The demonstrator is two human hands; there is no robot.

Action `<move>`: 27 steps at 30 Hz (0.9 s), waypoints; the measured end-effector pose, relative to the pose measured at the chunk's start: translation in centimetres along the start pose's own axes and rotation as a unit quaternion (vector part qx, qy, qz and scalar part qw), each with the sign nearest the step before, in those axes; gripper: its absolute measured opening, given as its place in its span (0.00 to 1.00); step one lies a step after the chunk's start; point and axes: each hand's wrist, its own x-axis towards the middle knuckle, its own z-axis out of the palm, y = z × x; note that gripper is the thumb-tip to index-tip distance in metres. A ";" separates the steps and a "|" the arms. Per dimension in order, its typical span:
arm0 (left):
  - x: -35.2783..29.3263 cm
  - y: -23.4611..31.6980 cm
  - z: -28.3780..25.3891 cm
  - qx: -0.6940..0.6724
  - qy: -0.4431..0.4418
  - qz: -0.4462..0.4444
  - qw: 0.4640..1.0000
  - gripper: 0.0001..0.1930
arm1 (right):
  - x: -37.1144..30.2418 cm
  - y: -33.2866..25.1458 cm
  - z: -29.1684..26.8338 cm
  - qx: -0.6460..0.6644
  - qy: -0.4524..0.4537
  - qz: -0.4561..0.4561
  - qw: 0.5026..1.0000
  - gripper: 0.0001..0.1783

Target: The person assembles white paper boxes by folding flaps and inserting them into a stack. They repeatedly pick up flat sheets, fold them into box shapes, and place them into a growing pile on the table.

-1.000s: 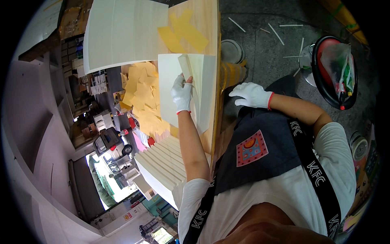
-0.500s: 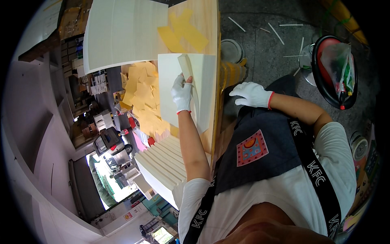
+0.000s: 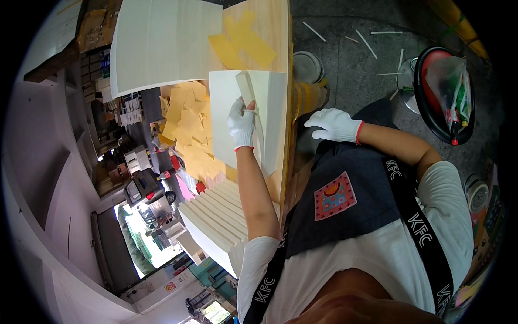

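Left hand grips a pale strip (image 3: pixel 244 85) over a white block while the right hand rests free

The wooden table (image 3: pixel 270 21) runs beneath the left hand (image 3: pixel 241 124) and on past its fingertips. Beyond that hand and to its left lies a broad pale panel (image 3: pixel 167 43). A dark apron (image 3: pixel 372 186) covers the person's front, below the right hand (image 3: pixel 333 126). Left of the left forearm, a row of white stacks (image 3: pixel 216 216) leans in steps. A heap of yellow paper (image 3: pixel 189 124) spreads just left of the left hand. Well to the right of the right hand stands a red-seated stool (image 3: pixel 430 60), a clear plastic bag (image 3: pixel 447 81) on it.

The white block (image 3: pixel 224 94) sits directly under the left hand. Both hands wear white gloves. The left pinches the pale strip, bare thumb tip pressing its side; whether the strip is loose from the block cannot be told. The right is released, fingers loosely bent, near the table edge. Yellow pieces (image 3: pixel 226 51) lie on the table past the left hand. Smallest, thin white sticks (image 3: pixel 367 45) are scattered on the floor beyond the right hand.
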 end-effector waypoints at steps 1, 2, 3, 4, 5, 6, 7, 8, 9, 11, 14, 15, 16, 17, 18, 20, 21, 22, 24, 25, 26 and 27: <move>0.0 0.2 0.0 0.001 0.000 -0.004 1.000 0.19 | 0.0 0.0 0.0 0.000 0.000 0.002 1.000 0.25; 0.0 0.4 0.0 0.003 -0.002 -0.008 1.000 0.20 | 0.0 0.0 0.0 0.000 -0.001 0.003 1.000 0.25; -0.1 0.6 0.0 0.005 -0.003 -0.012 1.000 0.20 | 0.0 0.0 -0.1 0.000 -0.001 0.004 1.000 0.25; -0.1 0.7 0.0 0.007 -0.004 -0.015 1.000 0.20 | 0.0 0.0 -0.1 -0.001 -0.001 0.003 1.000 0.25; 0.0 0.6 0.0 0.009 -0.002 -0.011 1.000 0.20 | 0.0 0.0 -0.1 -0.002 0.000 0.001 1.000 0.25; 0.0 0.4 0.0 0.012 0.000 -0.008 1.000 0.20 | 0.0 0.0 -0.1 -0.002 0.000 -0.001 1.000 0.25; 0.0 0.2 -0.1 0.014 0.003 -0.004 1.000 0.20 | 0.0 0.0 0.0 -0.002 0.000 -0.001 1.000 0.25; -0.1 0.1 -0.1 0.016 0.001 -0.008 1.000 0.21 | 0.1 0.0 0.0 -0.002 -0.001 -0.001 1.000 0.25; -0.1 0.3 -0.1 0.018 -0.002 -0.011 1.000 0.21 | 0.1 0.0 0.0 -0.001 0.000 0.000 1.000 0.25; 0.0 0.5 -0.1 0.016 -0.005 -0.013 1.000 0.21 | 0.1 0.0 0.0 -0.005 0.000 0.001 1.000 0.25; 0.0 0.0 -0.1 0.011 -0.002 -0.008 1.000 0.21 | 0.1 -0.1 0.0 -0.007 -0.002 -0.001 1.000 0.25; 0.1 -0.1 -0.1 0.012 -0.001 -0.002 1.000 0.21 | 0.1 -0.1 0.0 -0.007 -0.002 -0.001 1.000 0.25; 0.1 -0.1 -0.1 0.013 -0.001 0.003 1.000 0.21 | 0.1 -0.1 0.0 -0.008 -0.001 -0.003 1.000 0.25; 0.1 -0.1 -0.1 0.001 -0.004 -0.002 1.000 0.21 | 0.1 -0.1 0.0 -0.009 0.001 -0.004 1.000 0.25; 0.0 0.0 -0.1 -0.011 -0.008 -0.007 1.000 0.21 | 0.1 -0.1 0.0 -0.009 0.003 -0.006 1.000 0.25; 0.2 -0.3 -0.1 -0.014 -0.012 -0.018 1.000 0.21 | 0.1 0.0 0.1 -0.008 0.003 -0.005 1.000 0.25; 0.3 -0.6 -0.1 -0.004 -0.012 -0.025 1.000 0.21 | 0.1 0.0 0.1 -0.008 0.003 -0.005 1.000 0.25; 0.4 -0.8 -0.2 0.006 -0.012 -0.033 0.999 0.22 | 0.1 -0.1 0.2 -0.008 0.001 -0.006 1.000 0.25; -0.2 0.2 1.1 0.075 0.025 0.042 0.996 0.25 | 0.1 0.0 0.1 -0.009 -0.001 -0.003 1.000 0.25; -0.8 1.6 1.9 0.110 0.043 0.080 0.990 0.27 | 0.1 0.0 0.1 -0.009 -0.001 0.000 1.000 0.25; -1.4 2.8 2.8 0.185 0.062 0.088 0.977 0.29 | 0.1 0.0 0.1 -0.010 -0.001 0.002 1.000 0.25; -2.2 3.8 3.6 0.259 0.082 0.093 0.958 0.31 | 0.1 0.0 0.1 -0.011 -0.003 0.003 1.000 0.25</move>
